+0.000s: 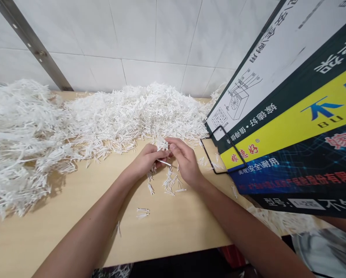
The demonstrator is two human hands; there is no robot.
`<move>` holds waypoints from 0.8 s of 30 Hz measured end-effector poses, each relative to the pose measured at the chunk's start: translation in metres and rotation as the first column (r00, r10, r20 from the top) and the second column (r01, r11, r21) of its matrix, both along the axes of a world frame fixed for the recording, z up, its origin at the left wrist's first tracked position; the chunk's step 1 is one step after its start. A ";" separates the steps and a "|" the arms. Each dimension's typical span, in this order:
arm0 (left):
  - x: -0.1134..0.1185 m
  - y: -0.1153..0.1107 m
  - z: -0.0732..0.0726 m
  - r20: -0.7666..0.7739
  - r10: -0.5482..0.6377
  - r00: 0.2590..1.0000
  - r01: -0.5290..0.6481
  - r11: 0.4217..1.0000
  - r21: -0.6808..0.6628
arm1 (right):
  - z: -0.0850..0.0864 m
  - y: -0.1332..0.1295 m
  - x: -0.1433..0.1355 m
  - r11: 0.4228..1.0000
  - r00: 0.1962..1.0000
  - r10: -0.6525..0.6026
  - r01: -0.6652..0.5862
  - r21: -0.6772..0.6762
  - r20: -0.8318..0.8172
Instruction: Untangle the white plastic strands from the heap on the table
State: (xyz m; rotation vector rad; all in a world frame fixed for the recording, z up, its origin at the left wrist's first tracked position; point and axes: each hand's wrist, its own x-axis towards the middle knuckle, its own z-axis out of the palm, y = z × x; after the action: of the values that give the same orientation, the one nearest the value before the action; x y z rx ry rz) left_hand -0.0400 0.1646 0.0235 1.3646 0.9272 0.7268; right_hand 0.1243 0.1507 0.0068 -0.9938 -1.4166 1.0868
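My left hand (148, 159) and my right hand (184, 159) meet over the wooden table (167, 224), near its middle. A small bunch of white branched pieces (162, 144) sticks up from my left fingers, which are closed around it. The fingers of my right hand are bent against the same bunch; what they pinch is too small to make out. A thin white stick (164, 162) points out below the fingers. Loose white pieces (170, 182) lie just beneath my hands.
Large heaps of white pieces (138, 112) cover the left and back of the table by the tiled wall (167, 34). At right stand a printed box (256, 116) and a black wire frame (209, 156). Part of another person's arm (339, 225) shows at the right edge.
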 end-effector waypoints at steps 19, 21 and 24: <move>0.000 -0.004 -0.006 0.053 -0.089 0.995 0.093 0.992 -0.086 | -0.003 0.026 0.019 0.942 0.899 -0.155 0.010 -0.336 -0.409; 0.001 -0.004 -0.006 0.020 -0.075 0.997 0.077 0.994 -0.083 | -0.002 0.025 0.019 0.955 0.933 -0.110 0.004 -0.296 -0.341; 0.004 -0.005 -0.006 0.028 -0.032 0.999 0.033 0.999 -0.038 | 0.001 0.015 0.012 0.987 0.990 -0.020 -0.002 -0.162 -0.137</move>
State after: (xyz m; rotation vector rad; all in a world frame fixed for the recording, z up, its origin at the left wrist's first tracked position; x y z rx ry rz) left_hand -0.0363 0.1600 0.0175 1.3299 0.8912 0.6976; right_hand 0.1363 0.1660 0.0074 -1.0177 -1.2262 1.2550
